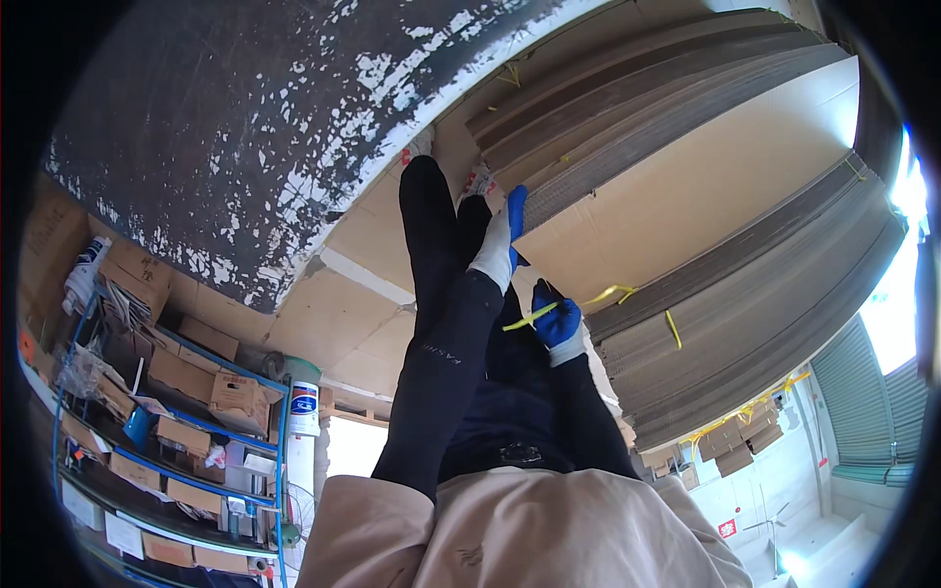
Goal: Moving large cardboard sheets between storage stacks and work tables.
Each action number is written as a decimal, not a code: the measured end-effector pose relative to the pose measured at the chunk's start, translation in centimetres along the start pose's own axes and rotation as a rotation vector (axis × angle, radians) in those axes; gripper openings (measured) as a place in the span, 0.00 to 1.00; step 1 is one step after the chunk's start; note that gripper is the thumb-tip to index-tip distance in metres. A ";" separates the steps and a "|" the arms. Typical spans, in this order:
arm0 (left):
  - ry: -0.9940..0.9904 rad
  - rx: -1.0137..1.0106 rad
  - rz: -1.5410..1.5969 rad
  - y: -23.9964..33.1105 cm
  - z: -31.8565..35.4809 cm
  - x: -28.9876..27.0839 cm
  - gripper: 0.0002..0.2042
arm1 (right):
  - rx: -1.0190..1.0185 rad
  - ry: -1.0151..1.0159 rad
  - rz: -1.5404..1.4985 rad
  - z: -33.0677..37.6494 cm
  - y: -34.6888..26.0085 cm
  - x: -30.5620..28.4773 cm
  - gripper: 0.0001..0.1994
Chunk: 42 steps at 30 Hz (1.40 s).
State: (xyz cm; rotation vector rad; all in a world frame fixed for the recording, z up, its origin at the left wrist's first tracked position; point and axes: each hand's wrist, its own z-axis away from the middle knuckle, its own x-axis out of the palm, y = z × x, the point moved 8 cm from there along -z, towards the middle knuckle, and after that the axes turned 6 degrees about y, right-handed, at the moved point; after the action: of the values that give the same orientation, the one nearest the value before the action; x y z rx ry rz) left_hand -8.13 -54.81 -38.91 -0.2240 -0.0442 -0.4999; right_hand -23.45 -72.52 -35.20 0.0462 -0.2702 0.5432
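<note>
The right hand (561,321), in a blue-palmed white glove, is closing its fingers around a narrow yellow strap (529,318), whose free end is sticking out toward the left. A dark tip is showing at the top of that hand, too small to identify. Another curl of yellow strapping (613,293) is lying along the lower edge of a broad pale cardboard sheet (686,191), and whether it is joining the held piece cannot be told. The left hand (504,235), gloved alike, is resting at the sheet's left corner with its fingers drawn close together; whether it is pinching any cardboard cannot be told. Below the sheet's lower edge, a thick stack of cardboard (755,294) is showing its layered side, with a short yellow strap end (673,329) hanging against it. A dark worn tabletop (216,118) is filling the upper left. Farther down, a blue-framed rack (282,461) is carrying cartons, one brown carton (238,402) standing near its upper right corner beside a white-and-blue pail (305,407).
</note>
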 end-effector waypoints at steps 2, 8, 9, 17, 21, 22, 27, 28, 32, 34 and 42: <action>0.045 -0.041 -0.051 0.0 0.2 -0.1 0.27 | 0.187 -0.237 -0.531 -1.9 2.6 1.4 0.23; 0.010 0.006 -0.165 -0.9 -4.3 -3.3 0.36 | -0.036 -0.092 -0.341 -6.2 4.9 9.2 0.17; -0.019 -0.003 -0.120 -1.1 -4.3 -3.0 0.33 | -0.025 -0.124 -0.389 -6.4 4.7 9.7 0.17; -0.053 0.123 0.043 1.7 -0.6 0.1 0.25 | -0.273 -0.033 -0.293 -7.7 3.1 9.6 0.22; -0.008 0.160 -0.034 2.1 -3.2 -0.9 0.23 | -0.226 -0.123 -0.356 -8.8 2.7 9.1 0.22; 0.003 0.145 -0.035 2.0 -4.1 -1.2 0.22 | -0.216 -0.130 -0.352 -8.9 2.9 9.2 0.23; 0.071 0.142 -0.100 1.7 -5.2 -1.9 0.20 | -0.231 -0.161 -0.314 -9.4 2.4 9.3 0.22; 0.083 0.139 -0.115 1.2 -4.8 -1.8 0.20 | -0.232 -0.141 -0.309 -9.4 2.4 8.7 0.22; 0.134 0.190 -0.173 1.7 -2.3 -1.5 0.21 | -0.215 -0.022 -0.266 -8.9 2.3 6.5 0.22; 0.153 0.221 -0.207 2.1 -1.0 -0.8 0.21 | -0.211 -0.053 -0.326 -8.7 2.2 6.2 0.22; 0.010 0.380 -0.086 1.7 -5.8 -2.8 0.25 | -0.295 -0.035 -0.341 -8.5 1.9 8.9 0.20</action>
State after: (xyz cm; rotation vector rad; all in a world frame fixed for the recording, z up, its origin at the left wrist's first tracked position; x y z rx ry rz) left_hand -9.82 -53.41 -45.19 0.1533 -0.1385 -0.5679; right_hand -15.06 -65.46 -41.11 -0.1818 -0.3660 0.1605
